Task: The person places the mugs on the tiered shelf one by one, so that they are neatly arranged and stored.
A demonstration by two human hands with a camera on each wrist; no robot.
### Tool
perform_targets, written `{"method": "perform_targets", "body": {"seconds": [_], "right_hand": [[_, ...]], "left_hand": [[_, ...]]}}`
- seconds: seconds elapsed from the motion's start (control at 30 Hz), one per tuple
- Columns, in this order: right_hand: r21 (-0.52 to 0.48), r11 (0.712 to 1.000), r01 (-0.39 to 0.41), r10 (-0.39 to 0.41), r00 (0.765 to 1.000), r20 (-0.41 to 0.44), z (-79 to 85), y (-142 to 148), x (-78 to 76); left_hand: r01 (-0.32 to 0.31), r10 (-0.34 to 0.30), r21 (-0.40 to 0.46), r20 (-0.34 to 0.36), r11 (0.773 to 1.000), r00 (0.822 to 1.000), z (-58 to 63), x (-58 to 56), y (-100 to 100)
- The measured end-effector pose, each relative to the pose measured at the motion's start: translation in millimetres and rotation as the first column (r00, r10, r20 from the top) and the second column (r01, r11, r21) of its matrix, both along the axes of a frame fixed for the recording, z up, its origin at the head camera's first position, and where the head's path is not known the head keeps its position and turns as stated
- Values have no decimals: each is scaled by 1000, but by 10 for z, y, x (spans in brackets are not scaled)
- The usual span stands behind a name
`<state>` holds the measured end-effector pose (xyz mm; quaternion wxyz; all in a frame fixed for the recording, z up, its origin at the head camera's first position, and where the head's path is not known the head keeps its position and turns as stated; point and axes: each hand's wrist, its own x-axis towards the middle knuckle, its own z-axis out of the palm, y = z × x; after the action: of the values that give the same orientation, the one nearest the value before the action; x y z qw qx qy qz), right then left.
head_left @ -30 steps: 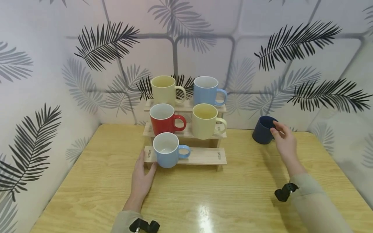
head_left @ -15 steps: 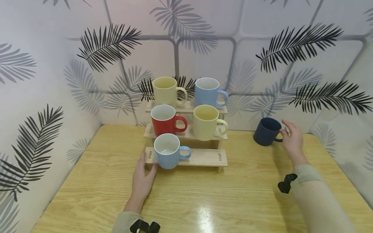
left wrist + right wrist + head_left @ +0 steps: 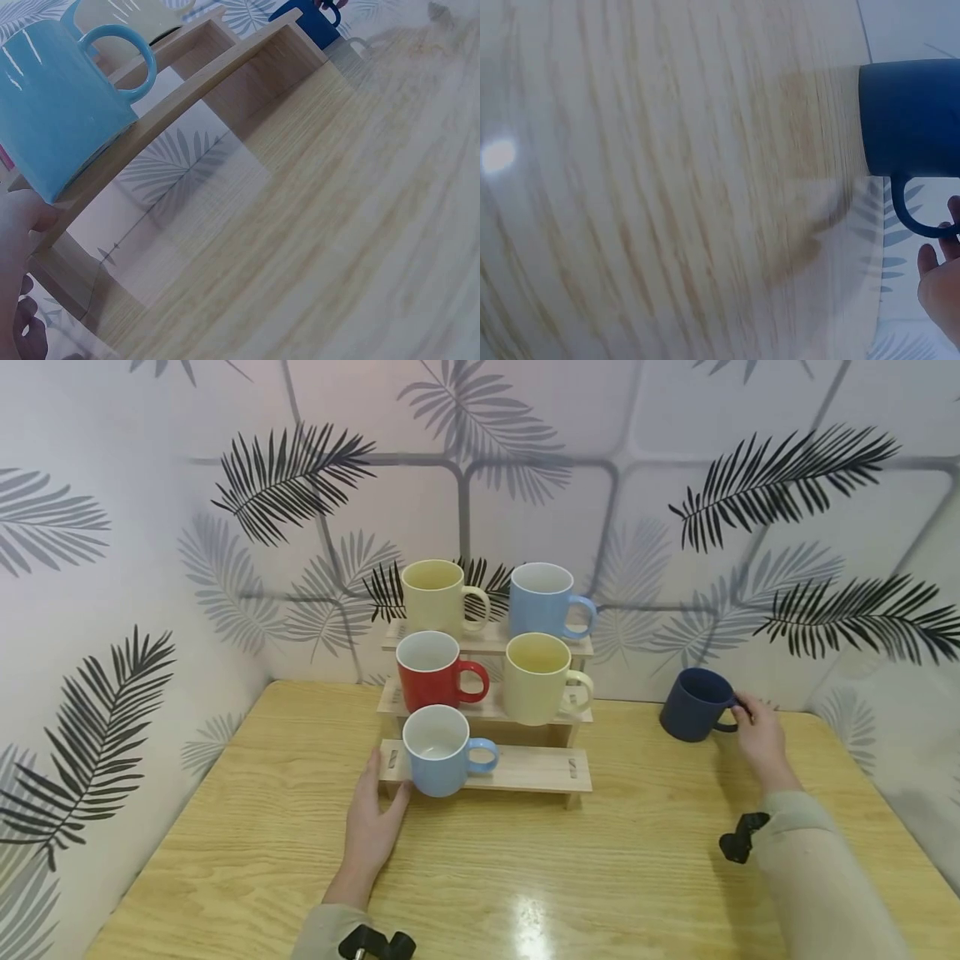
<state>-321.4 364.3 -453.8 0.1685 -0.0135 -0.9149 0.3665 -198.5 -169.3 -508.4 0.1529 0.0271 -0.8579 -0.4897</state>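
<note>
At the table's right rear, a dark blue mug (image 3: 694,705) stands upright with its handle toward my right hand (image 3: 765,743). My right thumb and fingers pinch that handle (image 3: 919,225). My left hand (image 3: 369,827) grips the left end of the lowest step of a wooden stepped rack (image 3: 525,767), thumb at the front edge. Beside that thumb, a light blue mug (image 3: 437,756) stands on the step; the left wrist view shows it close up (image 3: 60,105). The middle step carries a red mug (image 3: 429,677) and a cream mug (image 3: 534,685).
On the rack's top step stand another cream mug (image 3: 433,597) and another light blue mug (image 3: 542,602). Leaf-patterned walls (image 3: 645,527) enclose the wooden table (image 3: 465,877) at the back and sides.
My right hand has moved from the dark blue mug's rim down to its handle, and the mug has shifted slightly right. The left hand stays on the rack. The head view has turned slightly.
</note>
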Motion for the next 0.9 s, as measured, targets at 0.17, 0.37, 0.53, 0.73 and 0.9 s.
{"method": "perform_targets", "body": {"seconds": [0.17, 0.37, 0.53, 0.73, 0.9], "right_hand": [[-37, 998, 44, -44, 999, -7, -52, -25, 6], [-143, 981, 131, -128, 991, 27, -97, -125, 54], [-264, 953, 148, -150, 989, 10, -123, -233, 119], [-429, 891, 150, -188, 981, -46, -202, -351, 120], [-517, 840, 165, -245, 965, -90, -242, -445, 96]], "left_hand": [[3, -3, -2, -2, 1000, 1000, 6, 2, 3], [2, -2, -6, 4, 1000, 1000, 5, -1, -6], [10, -10, -5, 14, 1000, 1000, 8, 3, -10], [10, -10, -7, 23, 1000, 1000, 10, 5, -7], [8, -7, -9, 25, 1000, 1000, 22, 7, -3]]}}
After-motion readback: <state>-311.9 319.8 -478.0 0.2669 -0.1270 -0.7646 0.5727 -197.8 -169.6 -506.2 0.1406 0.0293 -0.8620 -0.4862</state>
